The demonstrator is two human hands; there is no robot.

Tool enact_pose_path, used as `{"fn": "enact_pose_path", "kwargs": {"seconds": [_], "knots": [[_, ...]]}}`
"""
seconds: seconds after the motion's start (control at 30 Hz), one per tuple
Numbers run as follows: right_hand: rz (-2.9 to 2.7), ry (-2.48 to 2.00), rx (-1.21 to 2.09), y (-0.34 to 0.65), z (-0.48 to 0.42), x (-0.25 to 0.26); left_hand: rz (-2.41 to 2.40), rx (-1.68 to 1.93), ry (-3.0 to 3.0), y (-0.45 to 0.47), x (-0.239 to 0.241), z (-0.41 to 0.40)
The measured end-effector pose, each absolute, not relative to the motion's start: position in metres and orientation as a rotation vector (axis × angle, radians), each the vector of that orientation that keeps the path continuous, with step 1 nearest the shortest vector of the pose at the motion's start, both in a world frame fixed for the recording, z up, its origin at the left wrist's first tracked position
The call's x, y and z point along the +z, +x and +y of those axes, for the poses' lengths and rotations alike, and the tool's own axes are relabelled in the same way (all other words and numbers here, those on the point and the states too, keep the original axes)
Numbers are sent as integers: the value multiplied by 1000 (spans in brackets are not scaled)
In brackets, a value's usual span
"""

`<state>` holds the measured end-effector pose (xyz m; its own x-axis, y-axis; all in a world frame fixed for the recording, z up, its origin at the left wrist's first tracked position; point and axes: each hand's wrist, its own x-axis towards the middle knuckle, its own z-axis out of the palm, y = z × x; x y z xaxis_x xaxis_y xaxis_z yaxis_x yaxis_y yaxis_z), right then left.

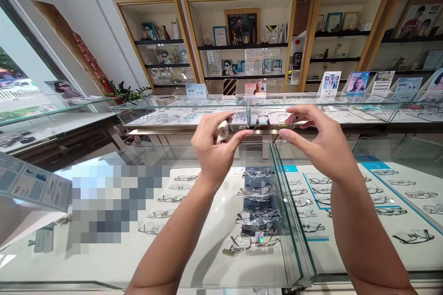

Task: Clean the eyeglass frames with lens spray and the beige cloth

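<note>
Pinched between both hands [214, 147] [320, 140]: thin-rimmed glasses [263, 120].

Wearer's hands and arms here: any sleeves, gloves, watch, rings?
No gloves, no visible rings on the left hand or right hand. The left forearm and right forearm are uncovered down to the frame edge: no sleeves, watch or bracelet in view.

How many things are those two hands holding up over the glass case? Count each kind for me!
Thin dark-rimmed eyeglasses with clear lenses, pinched between left hand and right hand: 1
Small white wad of cloth, tucked in the left hand: 1
Total: 2
</note>
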<state>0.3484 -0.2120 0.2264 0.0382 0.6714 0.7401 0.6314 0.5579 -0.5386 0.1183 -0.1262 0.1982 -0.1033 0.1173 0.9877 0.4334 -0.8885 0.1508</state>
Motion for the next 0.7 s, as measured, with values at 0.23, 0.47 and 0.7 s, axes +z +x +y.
{"fn": "enact_pose_path", "kwargs": {"seconds": [0.23,0.47,0.7], "knots": [[-1578,-1053,121,350,-202,225,-640,-2176,-1965,118,197,-123],[-1563,-1035,45,349,-198,222,-741,-2233,-2074,118,193,-118],[-1539,-996,-69,343,-197,218,-735,-2291,-2103,119,191,-113]]}}
